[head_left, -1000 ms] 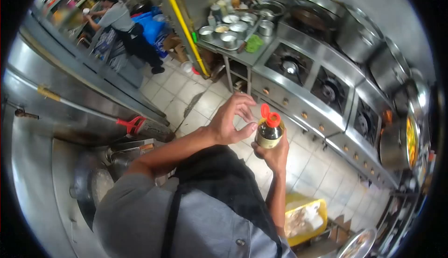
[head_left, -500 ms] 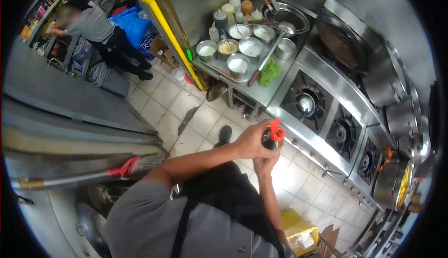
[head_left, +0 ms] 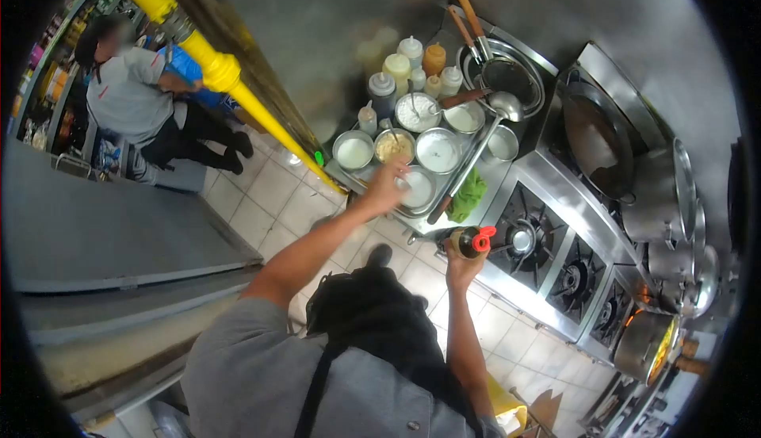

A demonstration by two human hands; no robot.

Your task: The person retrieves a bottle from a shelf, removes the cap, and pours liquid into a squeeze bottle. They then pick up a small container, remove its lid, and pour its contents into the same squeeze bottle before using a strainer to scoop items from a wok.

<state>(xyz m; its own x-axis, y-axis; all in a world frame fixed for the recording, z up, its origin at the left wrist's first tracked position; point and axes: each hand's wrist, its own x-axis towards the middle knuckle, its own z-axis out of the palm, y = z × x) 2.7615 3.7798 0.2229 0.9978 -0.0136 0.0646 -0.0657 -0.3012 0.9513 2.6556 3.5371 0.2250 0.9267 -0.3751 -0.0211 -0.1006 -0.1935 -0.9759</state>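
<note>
My right hand (head_left: 460, 267) is wrapped round a dark sauce bottle (head_left: 465, 242) with its red flip cap (head_left: 483, 238) raised, held just in front of the stove edge. My left hand (head_left: 382, 192) reaches over the counter, slightly blurred, fingers stretched out and holding nothing visible. Its fingertips overlap the near rims of a bowl of chopped pale-yellow food (head_left: 392, 146) with a spoon in it and a bowl of white contents (head_left: 417, 187). More metal bowls stand around these, among them one of white powder (head_left: 416, 111) and one of white liquid (head_left: 437, 151).
A long-handled ladle (head_left: 502, 108) lies across the counter beside a green cloth (head_left: 468, 197). Squeeze bottles (head_left: 396, 67) stand behind the bowls. Burners (head_left: 521, 237), a wok (head_left: 596, 141) and large pots (head_left: 656, 192) are at right. A co-worker (head_left: 139, 93) stands by the shelves at left.
My left hand has left the bottle and moved forward over the bowls. The bottle stays in my right hand. My view has shifted closer to the counter, and the co-worker has turned.
</note>
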